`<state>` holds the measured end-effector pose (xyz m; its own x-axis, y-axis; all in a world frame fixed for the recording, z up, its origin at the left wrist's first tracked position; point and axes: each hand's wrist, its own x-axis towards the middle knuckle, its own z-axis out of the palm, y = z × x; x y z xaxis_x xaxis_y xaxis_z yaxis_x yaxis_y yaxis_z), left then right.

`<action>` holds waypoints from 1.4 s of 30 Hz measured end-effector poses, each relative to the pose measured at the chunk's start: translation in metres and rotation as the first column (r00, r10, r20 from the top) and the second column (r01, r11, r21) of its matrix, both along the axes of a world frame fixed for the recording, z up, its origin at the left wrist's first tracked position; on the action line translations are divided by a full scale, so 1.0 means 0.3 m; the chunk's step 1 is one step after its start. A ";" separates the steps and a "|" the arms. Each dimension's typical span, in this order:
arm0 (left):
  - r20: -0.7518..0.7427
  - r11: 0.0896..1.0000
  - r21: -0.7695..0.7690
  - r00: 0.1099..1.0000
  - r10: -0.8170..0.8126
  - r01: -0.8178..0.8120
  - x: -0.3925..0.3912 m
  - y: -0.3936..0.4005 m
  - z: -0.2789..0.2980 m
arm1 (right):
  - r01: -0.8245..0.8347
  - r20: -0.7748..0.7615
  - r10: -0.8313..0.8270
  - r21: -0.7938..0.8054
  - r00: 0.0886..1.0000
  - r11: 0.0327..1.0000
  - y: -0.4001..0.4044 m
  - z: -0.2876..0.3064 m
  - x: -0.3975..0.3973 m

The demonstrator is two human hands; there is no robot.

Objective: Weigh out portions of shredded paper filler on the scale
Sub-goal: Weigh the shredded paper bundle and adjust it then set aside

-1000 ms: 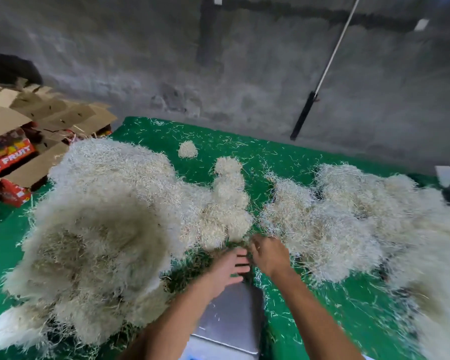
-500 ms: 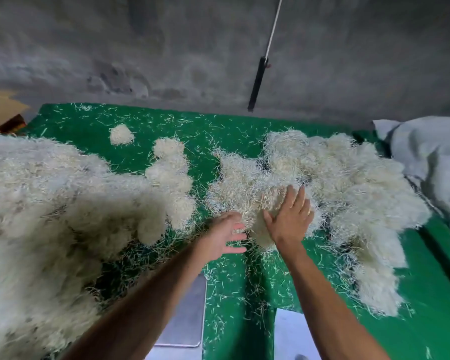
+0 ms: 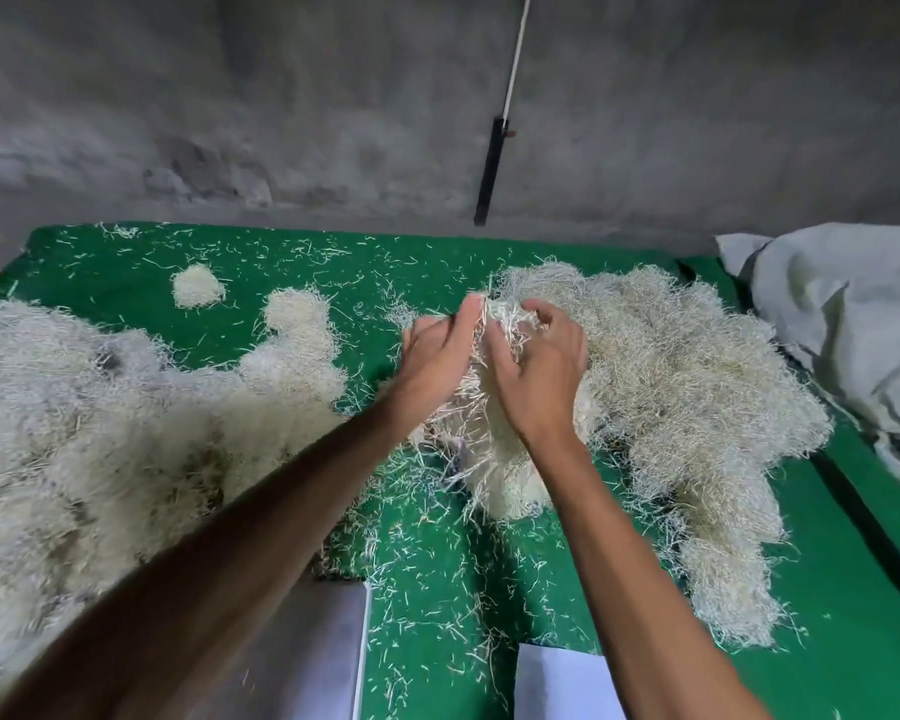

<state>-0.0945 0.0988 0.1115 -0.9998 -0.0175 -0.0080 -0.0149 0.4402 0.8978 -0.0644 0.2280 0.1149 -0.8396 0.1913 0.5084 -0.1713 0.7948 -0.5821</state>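
Pale shredded paper filler lies in two big heaps on the green table (image 3: 437,589): one heap (image 3: 100,433) at the left, another (image 3: 697,387) at the right. My left hand (image 3: 432,366) and my right hand (image 3: 536,371) are raised together over the right heap's near-left edge, fingers curled round a clump of filler (image 3: 494,407) that hangs down between them. The scale's steel platform (image 3: 307,652) shows at the bottom, partly hidden by my left forearm. Small rounded portions (image 3: 197,286) (image 3: 297,317) sit at the back of the table.
A grey sack (image 3: 842,330) lies at the table's right edge. A white sheet (image 3: 562,683) is at the bottom, right of the scale. A pole with a black handle (image 3: 492,168) leans on the concrete wall behind. Loose strands litter the green cloth.
My view swung right. Both hands went from lying on the right heap's edge to closing round a clump and lifting it off the heap.
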 end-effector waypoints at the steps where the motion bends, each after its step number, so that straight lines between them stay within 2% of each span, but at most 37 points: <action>1: -0.087 0.993 -0.118 0.996 -0.011 0.001 -0.022 -0.001 0.055 | 0.023 -0.004 -0.023 0.038 1.000 0.999 0.005 0.051 -0.011; 3: -0.256 0.935 -0.353 0.965 -0.061 -0.034 -0.051 -0.004 0.176 | 0.065 -0.028 -0.061 0.158 0.998 0.985 0.028 0.158 -0.040; 5: -0.380 0.883 -0.464 0.917 -0.120 -0.077 -0.066 -0.019 0.302 | 0.092 -0.058 -0.079 0.265 0.995 0.960 0.055 0.274 -0.076; 6: -0.424 0.866 -0.491 0.894 -0.146 -0.091 -0.069 -0.028 0.357 | 0.088 -0.063 -0.073 0.273 0.995 0.958 0.063 0.335 -0.092; 8: -0.435 0.867 -0.496 0.877 -0.201 -0.048 -0.064 -0.038 0.443 | 0.032 -0.029 -0.028 0.149 0.999 0.988 0.070 0.448 -0.114; 9: -0.385 0.894 -0.447 0.892 -0.237 0.045 -0.057 -0.037 0.476 | 0.007 -0.030 -0.005 0.067 1.000 0.998 0.070 0.498 -0.122; 11: -0.195 0.928 -0.250 0.925 -0.326 0.275 -0.043 -0.015 0.526 | -0.058 -0.093 0.053 -0.058 0.994 0.997 0.064 0.588 -0.127; 12: -0.139 0.924 -0.215 0.926 -0.350 0.317 -0.036 -0.003 0.542 | -0.125 -0.118 0.108 -0.152 0.987 0.980 0.056 0.623 -0.127; 13: -0.121 0.921 -0.226 0.929 -0.349 0.316 -0.034 0.008 0.556 | -0.206 -0.144 0.171 -0.278 0.975 0.938 0.047 0.651 -0.121; 15: -0.166 0.940 -0.230 0.942 -0.293 0.252 -0.056 0.010 0.581 | -0.335 -0.204 0.267 -0.510 0.942 0.792 0.039 0.671 -0.097; 17: -0.238 0.970 -0.194 0.952 -0.194 0.149 -0.084 -0.003 0.625 | -0.369 -0.229 0.289 -0.596 0.929 0.713 0.042 0.635 -0.063; 19: -0.234 0.997 -0.049 0.970 -0.064 0.054 -0.110 -0.024 0.687 | -0.338 -0.111 0.338 -0.573 0.935 0.746 0.056 0.545 -0.042; 21: -0.182 0.997 0.075 0.983 -0.004 0.018 -0.126 -0.041 0.744 | -0.308 0.110 0.415 -0.507 0.903 0.805 0.057 0.442 -0.023; 23: -0.067 0.986 0.163 0.997 -0.034 0.045 -0.122 -0.040 0.778 | -0.332 0.244 0.476 -0.459 0.845 0.824 0.040 0.350 -0.026; 25: -0.007 0.972 0.212 0.995 -0.097 0.097 -0.116 -0.039 0.786 | -0.310 0.313 0.481 -0.464 0.819 0.830 0.019 0.285 -0.045; 27: -0.005 0.963 0.227 0.989 -0.150 0.147 -0.097 -0.043 0.781 | -0.224 0.378 0.423 -0.468 0.824 0.855 0.001 0.250 -0.065; 29: -0.030 0.951 0.246 0.982 -0.187 0.188 -0.073 -0.055 0.768 | -0.166 0.391 0.312 -0.364 0.866 0.917 0.003 0.235 -0.090; 30: -0.083 0.960 0.189 0.977 -0.195 0.207 -0.064 -0.069 0.753 | -0.149 0.345 0.267 -0.330 0.900 0.932 0.012 0.234 -0.104; 32: -0.168 0.969 -0.116 0.958 -0.234 0.217 -0.042 -0.106 0.712 | -0.146 0.205 0.242 -0.396 0.948 0.907 0.036 0.262 -0.129; 33: -0.138 0.921 -0.321 0.951 -0.276 0.221 -0.036 -0.124 0.681 | -0.150 0.142 0.235 -0.445 0.962 0.883 0.044 0.292 -0.137; 34: -0.079 0.816 -0.536 0.950 -0.301 0.214 -0.029 -0.135 0.642 | -0.175 0.081 0.242 -0.481 0.967 0.859 0.047 0.334 -0.141; 35: -0.010 0.694 -0.693 0.960 -0.281 0.196 -0.030 -0.143 0.601 | -0.221 0.019 0.266 -0.497 0.964 0.839 0.042 0.379 -0.142; 36: 0.001 0.646 -0.748 0.972 -0.233 0.156 -0.037 -0.143 0.560 | -0.272 -0.033 0.296 -0.498 0.955 0.823 0.033 0.422 -0.142; 37: -0.038 0.688 -0.721 0.985 -0.166 0.089 -0.036 -0.139 0.530 | -0.321 -0.070 0.329 -0.482 0.942 0.815 0.024 0.458 -0.142; 38: -0.092 0.808 -0.589 0.992 -0.088 0.017 -0.043 -0.132 0.506 | -0.367 -0.101 0.362 -0.447 0.927 0.816 0.017 0.485 -0.140; 39: -0.109 0.921 -0.387 0.994 0.010 -0.052 -0.051 -0.126 0.500 | -0.412 -0.131 0.392 -0.386 0.910 0.826 0.014 0.500 -0.135; 40: -0.081 0.976 -0.192 0.993 0.087 -0.101 -0.065 -0.123 0.507 | -0.443 -0.156 0.415 -0.288 0.897 0.849 0.016 0.503 -0.133; 41: -0.014 0.990 -0.045 0.991 0.130 -0.131 -0.072 -0.119 0.523 | -0.443 -0.141 0.425 -0.138 0.894 0.886 0.020 0.500 -0.124; 42: 0.063 0.989 0.039 0.988 0.139 -0.142 -0.082 -0.117 0.537 | -0.407 -0.098 0.410 0.046 0.907 0.912 0.022 0.483 -0.114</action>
<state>-0.1192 0.0638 0.2726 -0.9852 -0.1558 -0.0721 -0.1285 0.3904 0.9116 -0.0985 0.2347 0.2597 -0.7843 -0.1706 0.5964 -0.5420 0.6562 -0.5251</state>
